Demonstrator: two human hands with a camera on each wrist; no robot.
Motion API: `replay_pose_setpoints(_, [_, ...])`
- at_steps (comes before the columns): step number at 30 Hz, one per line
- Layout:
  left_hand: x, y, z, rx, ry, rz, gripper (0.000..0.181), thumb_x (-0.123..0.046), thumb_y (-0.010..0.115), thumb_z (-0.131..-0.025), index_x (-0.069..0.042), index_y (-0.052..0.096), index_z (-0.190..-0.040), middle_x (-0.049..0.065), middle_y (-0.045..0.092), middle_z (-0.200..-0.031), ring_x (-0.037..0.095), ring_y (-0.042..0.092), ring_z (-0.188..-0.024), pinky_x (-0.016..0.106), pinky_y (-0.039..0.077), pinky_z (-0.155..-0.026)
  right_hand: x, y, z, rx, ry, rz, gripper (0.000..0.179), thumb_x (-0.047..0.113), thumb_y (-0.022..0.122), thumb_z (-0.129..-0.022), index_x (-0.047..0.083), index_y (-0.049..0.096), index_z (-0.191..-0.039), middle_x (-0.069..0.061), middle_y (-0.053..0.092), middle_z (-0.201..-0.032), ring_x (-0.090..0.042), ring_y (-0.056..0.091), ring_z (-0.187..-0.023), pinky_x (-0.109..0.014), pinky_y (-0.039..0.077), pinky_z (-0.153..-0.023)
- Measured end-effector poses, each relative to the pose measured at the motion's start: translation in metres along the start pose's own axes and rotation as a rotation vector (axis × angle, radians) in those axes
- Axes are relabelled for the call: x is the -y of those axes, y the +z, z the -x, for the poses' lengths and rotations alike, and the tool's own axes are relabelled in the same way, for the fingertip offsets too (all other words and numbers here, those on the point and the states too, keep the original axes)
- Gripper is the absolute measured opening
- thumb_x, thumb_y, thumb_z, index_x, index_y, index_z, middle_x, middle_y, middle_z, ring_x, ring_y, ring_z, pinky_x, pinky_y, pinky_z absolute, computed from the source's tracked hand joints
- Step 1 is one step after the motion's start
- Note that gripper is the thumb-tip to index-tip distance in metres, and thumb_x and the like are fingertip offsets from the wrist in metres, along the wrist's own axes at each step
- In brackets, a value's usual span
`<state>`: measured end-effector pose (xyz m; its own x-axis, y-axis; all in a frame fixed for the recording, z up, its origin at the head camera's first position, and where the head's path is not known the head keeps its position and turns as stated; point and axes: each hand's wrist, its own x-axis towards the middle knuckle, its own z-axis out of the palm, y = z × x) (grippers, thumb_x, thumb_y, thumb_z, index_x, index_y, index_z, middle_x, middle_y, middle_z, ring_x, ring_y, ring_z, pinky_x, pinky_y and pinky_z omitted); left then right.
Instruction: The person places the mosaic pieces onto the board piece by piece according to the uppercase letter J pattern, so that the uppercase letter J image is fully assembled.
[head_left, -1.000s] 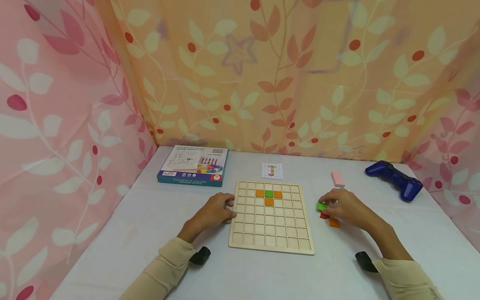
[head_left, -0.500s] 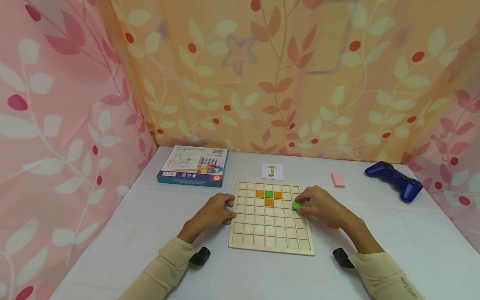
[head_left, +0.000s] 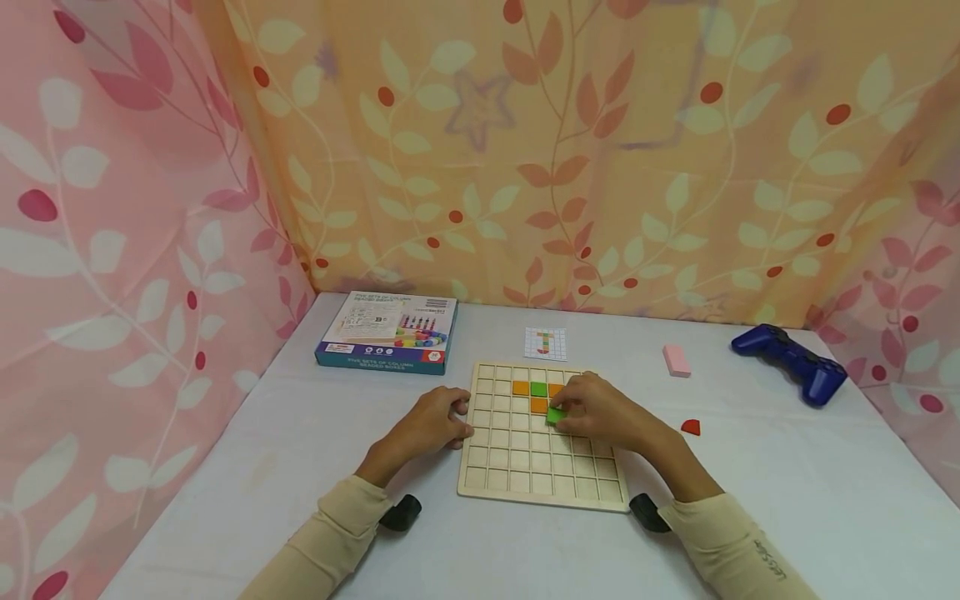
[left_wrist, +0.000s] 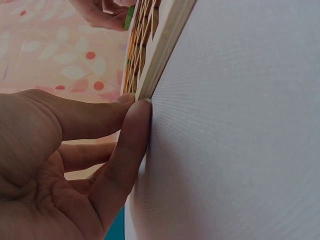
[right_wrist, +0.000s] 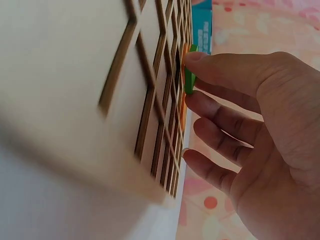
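Note:
A wooden grid board lies on the white table, its left edge pinched between the thumb and a finger of my left hand. Over the board, my right hand pinches a green square tile, seen edge-on as a green tile in the right wrist view. Set in the grid are a green tile, an orange tile to its left, another orange tile below it, and a third at its right, partly hidden by my fingers. A red rounded piece lies right of the board.
Behind the board lies a small printed pattern card. A flat game box sits at the back left. To the right are a pink block and a blue game controller. Patterned curtains enclose the table.
My right hand has carried the green tile leftward from the loose pieces to over the board. The loose orange tile is now hidden behind the right forearm. The left hand stays put.

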<state>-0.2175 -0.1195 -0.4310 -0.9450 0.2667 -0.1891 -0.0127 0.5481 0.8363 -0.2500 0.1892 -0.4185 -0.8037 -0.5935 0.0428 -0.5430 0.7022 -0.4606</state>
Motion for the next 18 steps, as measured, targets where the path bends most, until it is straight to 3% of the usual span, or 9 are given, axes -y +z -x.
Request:
replay_pose_setpoints(10, [0.0, 0.0, 0.0, 0.001, -0.003, 0.005, 0.057, 0.004, 0.075, -0.094, 0.006, 0.055, -0.147, 0.012, 0.056, -0.112, 0.018, 0.062, -0.083, 0.029, 0.062, -0.073, 0.013, 0.009, -0.008, 0.009, -0.084, 0.022, 0.018, 0.018, 0.081, -0.092, 0.016, 0.082, -0.11, 0.008, 0.069, -0.1, -0.015, 0.053, -0.099, -0.037, 0.05, -0.089])
replay_pose_setpoints(18, [0.002, 0.0, -0.001, 0.0, 0.003, -0.009, 0.057, 0.004, 0.075, -0.094, 0.005, 0.055, -0.147, 0.011, 0.056, -0.112, 0.018, 0.062, -0.083, 0.029, 0.062, -0.073, 0.017, 0.009, -0.007, 0.013, -0.078, 0.008, 0.019, 0.017, 0.082, -0.091, 0.014, 0.082, -0.11, 0.005, 0.072, -0.104, -0.017, 0.055, -0.104, -0.039, 0.051, -0.092])
